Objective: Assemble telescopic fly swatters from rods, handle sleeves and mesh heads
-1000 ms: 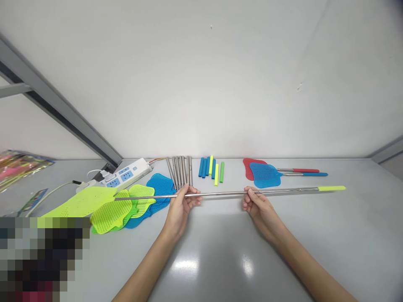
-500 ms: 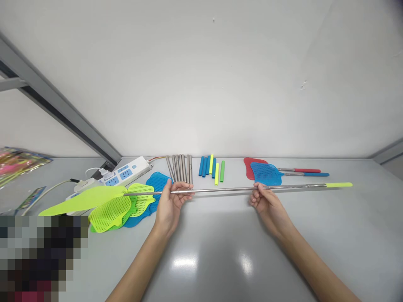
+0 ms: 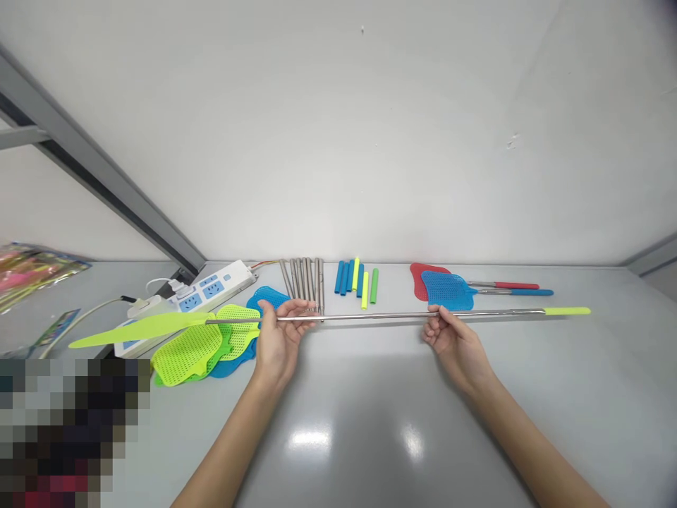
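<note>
Long yellow-green swatter (image 3: 360, 317) held crosswise above the worktop (image 3: 402, 451), nearly level; its head, on the left, is turned almost edge-on to me, its metal shaft runs across the middle, and its yellow-green handle lies out to the right.

Left hand (image 3: 276, 346): on the shaft toward the head end; grip pinching the shaft between thumb and fingers, the fingers loosely extended along it. Right hand (image 3: 455, 346): farther along, well apart from the left; grip pinching the shaft between thumb and curled fingers; the handle sticks out well beyond it.

Behind and below the left hand: loose perforated heads (image 3: 187, 353), overlapping, in yellow-green, green and blue; a white power strip (image 3: 214, 288) with plugs and cables lies slantwise beside them, the swatter's head passing in front of its near end; at the back, a row of metal rods (image 3: 307, 279) side by side, just beyond the left fingers. Right of the rods: short tubes (image 3: 345, 277), four blue, two yellow, one green. Beyond the right hand: a blue swatter (image 3: 449, 291) partly covering a red swatter (image 3: 420, 281), handles pointing right; far left, a shiny plastic packet (image 3: 39, 274).
</note>
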A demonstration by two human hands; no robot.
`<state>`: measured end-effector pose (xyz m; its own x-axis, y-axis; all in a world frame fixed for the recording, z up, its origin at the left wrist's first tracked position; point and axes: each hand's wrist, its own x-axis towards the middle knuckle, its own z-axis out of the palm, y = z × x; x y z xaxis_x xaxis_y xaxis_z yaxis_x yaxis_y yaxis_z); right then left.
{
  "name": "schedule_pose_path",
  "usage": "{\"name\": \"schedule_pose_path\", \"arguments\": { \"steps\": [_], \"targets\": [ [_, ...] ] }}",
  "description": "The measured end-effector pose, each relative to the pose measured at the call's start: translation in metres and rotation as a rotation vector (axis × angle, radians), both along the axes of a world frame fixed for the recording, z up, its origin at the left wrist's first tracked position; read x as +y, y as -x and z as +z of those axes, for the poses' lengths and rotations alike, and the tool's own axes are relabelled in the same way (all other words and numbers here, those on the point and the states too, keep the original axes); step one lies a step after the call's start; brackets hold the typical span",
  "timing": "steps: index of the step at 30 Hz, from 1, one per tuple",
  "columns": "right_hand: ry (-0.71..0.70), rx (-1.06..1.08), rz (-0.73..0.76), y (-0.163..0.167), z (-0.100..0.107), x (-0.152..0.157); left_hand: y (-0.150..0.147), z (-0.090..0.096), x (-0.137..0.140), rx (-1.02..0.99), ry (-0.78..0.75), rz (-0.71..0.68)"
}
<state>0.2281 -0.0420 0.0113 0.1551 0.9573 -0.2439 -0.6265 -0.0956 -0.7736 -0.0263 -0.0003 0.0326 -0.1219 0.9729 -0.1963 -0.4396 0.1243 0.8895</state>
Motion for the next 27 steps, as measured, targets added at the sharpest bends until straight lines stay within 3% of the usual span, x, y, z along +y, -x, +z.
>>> {"name": "schedule_pose_path", "arguments": {
  "steps": [12,27],
  "targets": [
    [0.004,0.053,0.017,-0.003,-0.007,0.003,0.004,-0.012,0.008,-0.065,0.067,0.069],
    [0.007,0.183,-0.007,-0.007,-0.021,0.012,0.004,-0.028,0.010,-0.149,0.075,0.045]
  ]
}}
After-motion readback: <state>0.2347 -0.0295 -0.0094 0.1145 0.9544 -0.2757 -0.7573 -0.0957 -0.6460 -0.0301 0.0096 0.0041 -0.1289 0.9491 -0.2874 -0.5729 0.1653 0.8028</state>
